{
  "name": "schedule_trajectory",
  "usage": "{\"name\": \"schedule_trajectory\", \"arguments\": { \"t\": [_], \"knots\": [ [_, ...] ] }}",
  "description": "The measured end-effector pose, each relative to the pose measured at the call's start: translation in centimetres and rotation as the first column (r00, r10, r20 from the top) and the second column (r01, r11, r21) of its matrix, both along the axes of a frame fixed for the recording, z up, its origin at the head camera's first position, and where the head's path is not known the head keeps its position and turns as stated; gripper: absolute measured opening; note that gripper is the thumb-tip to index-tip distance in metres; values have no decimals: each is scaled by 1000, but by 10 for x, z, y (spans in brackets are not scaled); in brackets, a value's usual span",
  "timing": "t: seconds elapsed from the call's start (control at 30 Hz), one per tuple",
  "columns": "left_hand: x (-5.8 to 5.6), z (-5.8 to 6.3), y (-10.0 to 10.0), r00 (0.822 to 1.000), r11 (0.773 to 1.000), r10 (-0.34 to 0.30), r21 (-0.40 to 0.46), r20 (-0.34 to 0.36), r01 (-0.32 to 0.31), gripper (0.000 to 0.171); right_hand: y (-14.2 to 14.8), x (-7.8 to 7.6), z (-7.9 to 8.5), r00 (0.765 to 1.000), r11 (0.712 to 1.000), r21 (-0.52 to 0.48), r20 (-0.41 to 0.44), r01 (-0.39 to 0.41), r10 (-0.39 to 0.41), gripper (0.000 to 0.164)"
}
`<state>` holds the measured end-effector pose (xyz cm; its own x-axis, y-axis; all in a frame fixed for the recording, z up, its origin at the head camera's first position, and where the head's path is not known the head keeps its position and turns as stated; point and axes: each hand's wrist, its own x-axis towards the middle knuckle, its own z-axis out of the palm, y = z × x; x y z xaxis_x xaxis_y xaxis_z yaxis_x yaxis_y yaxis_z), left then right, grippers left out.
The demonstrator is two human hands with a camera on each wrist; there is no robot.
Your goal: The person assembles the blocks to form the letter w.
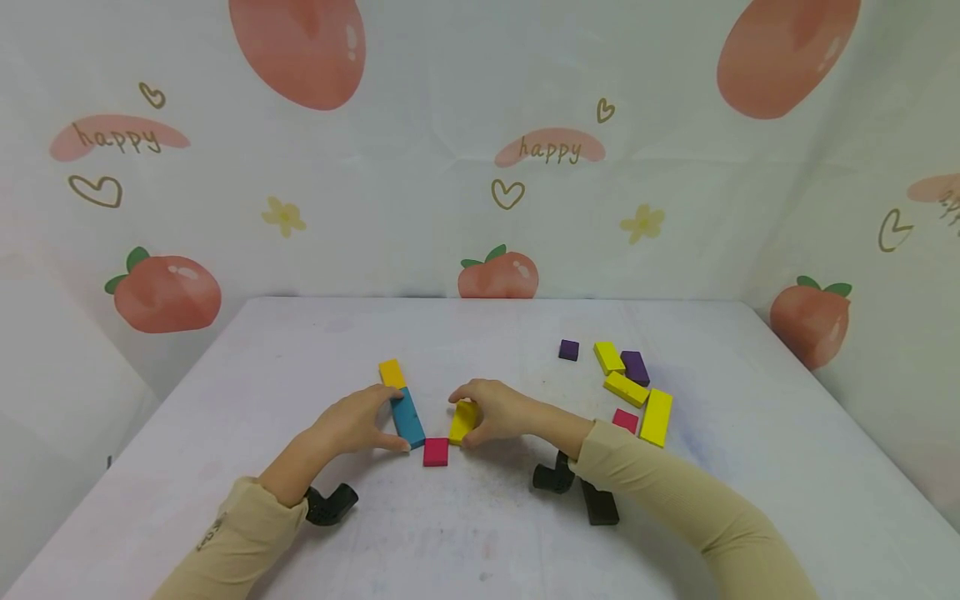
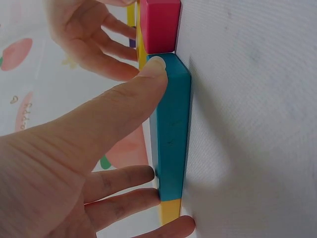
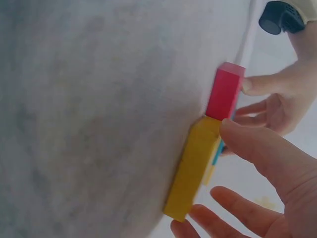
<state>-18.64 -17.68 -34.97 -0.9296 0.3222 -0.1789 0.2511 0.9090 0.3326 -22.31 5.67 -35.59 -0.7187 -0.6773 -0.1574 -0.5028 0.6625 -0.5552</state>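
Yellow block (image 1: pixel 462 421) pinched lengthwise in my right hand (image 1: pixel 504 411), thumb at its near end and fingers at its far end, just beside a small red block (image 1: pixel 436 452) on the white table (image 1: pixel 300 333). Across from it, my left hand (image 1: pixel 356 421) is spread along a blue block (image 1: pixel 407 418), thumb resting near one end and fingertips by the other, where an orange block (image 1: pixel 391 373) continues the line; how hard those fingers press, I cannot tell. Together the four pieces form a V, with the red at its point, nearest me. That red piece looks the most exposed: neither hand grips it, and too strong a push from the yellow or the blue would likely turn it or slide it out of line. An off-centre squeeze could swivel the yellow, driving its near corner into the red. On the left, a fingertip dragged sideways could open the seam between blue and orange. Trouble could also come from farther back: my right sleeve (image 1: pixel 660 479) partly hides a black block (image 1: pixel 602 507), and a low sweep of the forearm might catch it, or shove the second red block (image 1: pixel 626 420) beyond.
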Motion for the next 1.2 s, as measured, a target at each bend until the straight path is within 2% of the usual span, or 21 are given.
{"name": "schedule_trajectory", "arguments": {
  "t": [0.27,0.53,0.77,0.93,1.2],
  "knots": [
    [1,1,0,1000,1000,-3,10,-5,3,79,19,-1,8,1000,998,-56,-18,-1,0,52],
    [1,0,-1,1000,1000,-3,21,-6,4,79,61,-2,13,998,992,-117,-45,-42,36,49],
    [1,-1,-1,1000,1000,-3,24,-4,3,79,106,7,13,995,986,-145,-51,-88,81,52],
    [1,-2,-1,1000,1000,-6,27,-9,6,79,133,15,7,992,986,-118,-53,-118,113,55],
    [-1,-3,-2,1000,1000,-2,31,-10,2,79,161,32,-3,988,988,-99,86,-123,131,56]
  ]
}}
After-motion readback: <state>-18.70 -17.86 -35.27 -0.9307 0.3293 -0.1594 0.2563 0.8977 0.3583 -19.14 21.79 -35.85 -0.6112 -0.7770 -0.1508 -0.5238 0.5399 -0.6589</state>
